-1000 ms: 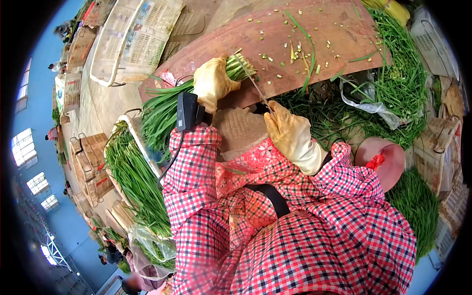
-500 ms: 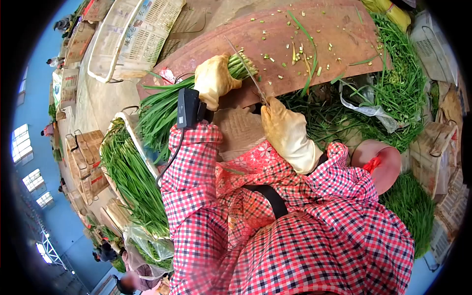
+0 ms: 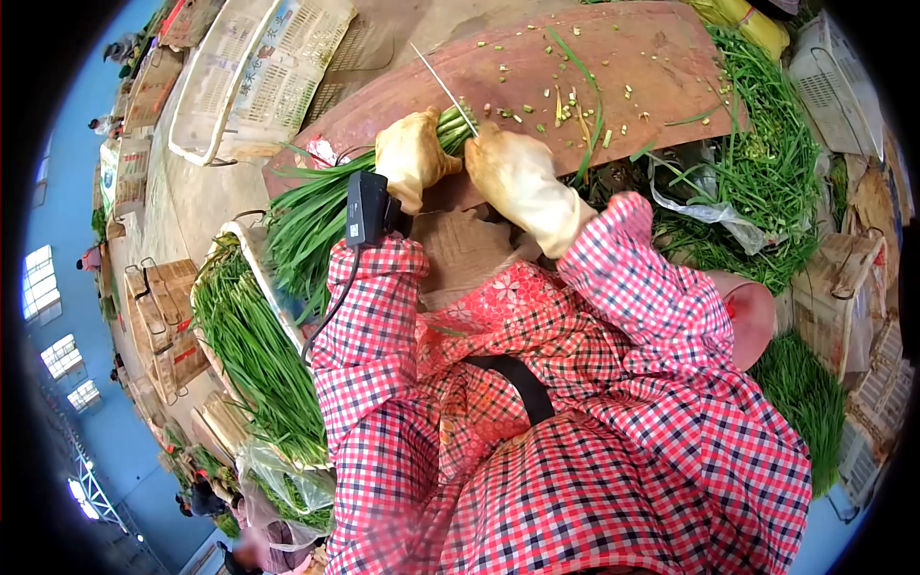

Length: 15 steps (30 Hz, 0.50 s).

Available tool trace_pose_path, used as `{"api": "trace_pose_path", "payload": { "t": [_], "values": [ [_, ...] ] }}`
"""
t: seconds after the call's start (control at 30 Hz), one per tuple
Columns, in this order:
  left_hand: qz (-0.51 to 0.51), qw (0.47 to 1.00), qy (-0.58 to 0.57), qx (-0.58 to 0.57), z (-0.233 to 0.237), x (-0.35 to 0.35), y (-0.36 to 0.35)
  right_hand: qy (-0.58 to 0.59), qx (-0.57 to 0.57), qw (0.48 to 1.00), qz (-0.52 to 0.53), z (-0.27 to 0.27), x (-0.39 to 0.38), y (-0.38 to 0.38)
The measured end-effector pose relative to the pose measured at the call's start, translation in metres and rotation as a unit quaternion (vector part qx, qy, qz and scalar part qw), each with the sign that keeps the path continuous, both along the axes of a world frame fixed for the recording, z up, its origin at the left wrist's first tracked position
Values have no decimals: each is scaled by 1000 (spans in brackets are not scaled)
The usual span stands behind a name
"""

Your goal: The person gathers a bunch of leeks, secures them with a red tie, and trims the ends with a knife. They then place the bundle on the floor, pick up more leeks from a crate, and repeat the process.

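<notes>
On the rusty board [image 3: 623,67], left hand [image 3: 412,153] clasps chive bundle [image 3: 316,201], cut ends up-right; right hand [image 3: 513,172] grips knife [image 3: 443,81].

hands [image 3: 412,158] [image 3: 513,177] 2 | knife [image 3: 441,81] 1 | chive bundle [image 3: 316,206] 1 | board [image 3: 661,67] 1
</notes>
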<state>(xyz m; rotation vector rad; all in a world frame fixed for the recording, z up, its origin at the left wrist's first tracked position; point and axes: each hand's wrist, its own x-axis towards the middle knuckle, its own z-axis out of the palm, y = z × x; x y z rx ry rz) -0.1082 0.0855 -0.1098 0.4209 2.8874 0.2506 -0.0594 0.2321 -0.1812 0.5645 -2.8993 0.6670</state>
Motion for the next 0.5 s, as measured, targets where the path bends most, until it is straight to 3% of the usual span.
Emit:
{"api": "trace_pose_path", "payload": {
  "t": [0.07,0.1,0.13,0.2,0.23,0.27,0.33,0.43,0.5],
  "values": [
    [18,1000,-2,-9,6,2,4,102,-33,994,23,-54,-27,-13],
    [-3,1000,15,13,3,1,-1,151,-50,987,36,-42,-30,-16],
    [-8,1000,13,5,1,2,-3,85,-12,996,28,-32,-19,-9],
    [-16,1000,9,-8,0,0,-5,-45,66,997,15,67,24,23],
    [10,998,-60,-31,17,1,3,20,96,995,26,60,38,29],
    [10,997,-58,-40,19,3,5,-24,137,990,25,67,49,33],
    [7,997,-50,-57,20,3,6,78,168,980,73,29,63,35],
    [0,997,-51,-57,17,2,5,-114,-46,988,-95,31,63,28],
    [0,997,-54,-49,17,4,5,-15,12,999,-30,30,63,33]
  ]
}}
